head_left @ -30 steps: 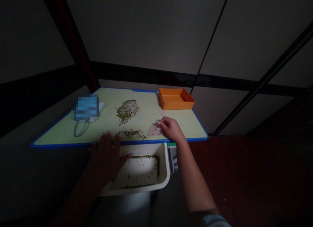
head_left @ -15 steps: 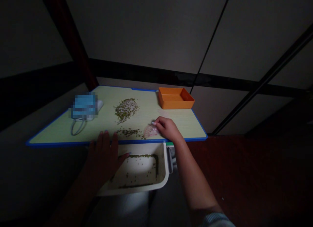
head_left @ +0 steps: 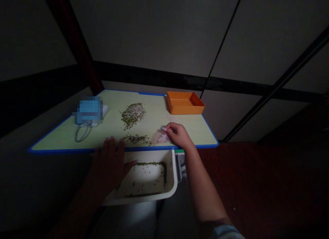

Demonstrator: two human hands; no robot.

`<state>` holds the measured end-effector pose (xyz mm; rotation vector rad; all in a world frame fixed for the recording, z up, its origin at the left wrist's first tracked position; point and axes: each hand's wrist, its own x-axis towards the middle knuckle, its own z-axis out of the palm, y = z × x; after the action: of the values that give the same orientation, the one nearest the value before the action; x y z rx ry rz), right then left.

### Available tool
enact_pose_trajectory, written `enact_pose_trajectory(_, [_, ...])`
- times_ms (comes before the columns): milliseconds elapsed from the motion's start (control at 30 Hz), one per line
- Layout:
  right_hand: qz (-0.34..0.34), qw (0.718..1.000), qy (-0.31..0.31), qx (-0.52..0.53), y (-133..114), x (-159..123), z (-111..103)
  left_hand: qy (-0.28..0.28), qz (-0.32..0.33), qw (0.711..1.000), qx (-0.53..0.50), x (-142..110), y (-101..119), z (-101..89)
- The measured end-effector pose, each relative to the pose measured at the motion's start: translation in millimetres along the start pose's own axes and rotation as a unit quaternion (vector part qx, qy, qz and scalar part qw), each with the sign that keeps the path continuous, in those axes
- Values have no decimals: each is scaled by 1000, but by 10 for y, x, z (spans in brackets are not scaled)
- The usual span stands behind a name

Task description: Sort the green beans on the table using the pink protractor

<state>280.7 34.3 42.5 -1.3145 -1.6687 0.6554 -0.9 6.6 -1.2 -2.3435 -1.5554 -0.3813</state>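
Observation:
My right hand (head_left: 176, 133) is closed in a pinch on a clear, pinkish protractor (head_left: 158, 137), which lies at the front of the table beneath the fingers. Part of the protractor is hidden by the hand. Just left of it is a small scatter of greenish-brown beans or seeds (head_left: 136, 139). Farther back spreads a larger pile mixed with pale grains (head_left: 133, 115). My left hand (head_left: 109, 163), fingers spread, rests its fingertips at the table's front edge. It partly covers a white bin (head_left: 173, 184) below, where more of the small beans line the bottom edges.
An orange open box (head_left: 186, 110) stands at the table's back right. On the left sits a blurred blue item (head_left: 89, 109) on a white device with a cord loop (head_left: 82, 133). The pale tabletop (head_left: 113, 98) has a blue rim, with cabinet panels behind.
The fingertips of my right hand have shifted slightly to the right along the protractor. My left hand and the bean piles look the same.

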Motion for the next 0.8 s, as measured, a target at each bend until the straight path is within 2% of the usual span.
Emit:
enact_pose_trajectory(233, [15,1000,0,26,52,-11,7,6,-6,1000,-14,-9,-6,19])
enact_pose_trajectory(367, [-1,998,50,22,80,-5,6,0,-2,1000,-14,-8,4,14])
enact_pose_trajectory(467, [3,997,78,-23,87,10,6,-6,-3,1000,0,-8,10,2])
enact_pose_trajectory(633, [17,995,57,-84,41,21,9,-11,-9,1000,9,-13,19,-4])
enact_pose_trajectory(800, [1,999,12,-31,20,12,6,-6,-13,1000,-4,-18,27,-16])
